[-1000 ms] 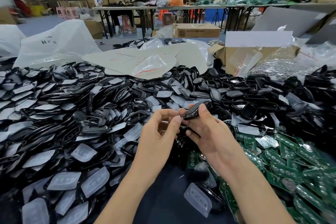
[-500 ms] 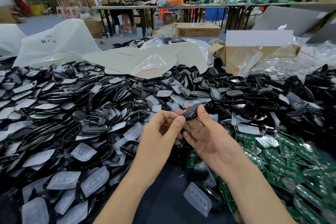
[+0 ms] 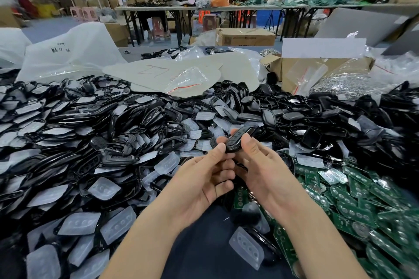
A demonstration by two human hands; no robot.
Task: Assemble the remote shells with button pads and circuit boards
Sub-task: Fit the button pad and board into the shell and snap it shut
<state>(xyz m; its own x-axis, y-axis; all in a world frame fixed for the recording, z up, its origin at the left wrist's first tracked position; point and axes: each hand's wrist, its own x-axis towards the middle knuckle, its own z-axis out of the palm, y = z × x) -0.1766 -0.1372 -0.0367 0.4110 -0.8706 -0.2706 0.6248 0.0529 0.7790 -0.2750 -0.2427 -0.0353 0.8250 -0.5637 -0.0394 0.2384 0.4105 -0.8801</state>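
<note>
Surface (image 3: 199, 238) is dark blue and shows bare only in a strip at the near middle. The left and centre are buried under a heap of black shells (image 3: 127, 124), with translucent button pads (image 3: 79, 223) mixed through it. One loose pad (image 3: 247, 248) lies on the bare strip. Green circuit boards (image 3: 362, 201) are piled at near right, touching the shell heap. At the back, a pale sheet (image 3: 172, 70) with red marks lies over the shells with a clear bag (image 3: 188, 79) on top. An open cardboard box (image 3: 317, 68) sits at back right, with a bag of shiny metal parts (image 3: 344, 84) just beside it. White plastic bags (image 3: 68, 54) are at back left.
</note>
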